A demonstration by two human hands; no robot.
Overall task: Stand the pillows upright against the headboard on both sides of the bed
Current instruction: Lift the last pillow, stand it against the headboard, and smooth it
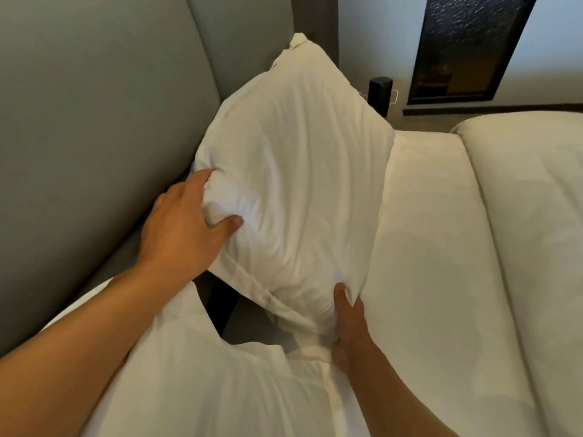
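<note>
A white pillow (293,171) leans tilted against the grey padded headboard (94,127), one corner pointing up. My left hand (186,228) grips its upper near corner, thumb pressed into the fabric. My right hand (348,326) pinches its lower near corner where it meets the white bed sheet (422,263). A second white pillow (202,383) lies close to me under my left forearm, next to the headboard.
A folded white duvet (533,231) runs along the right side of the bed. Beyond the far bed edge stand a small black cylinder (380,93) on the floor and a dark framed panel (467,48) on the white wall. A dark gap shows between the two pillows.
</note>
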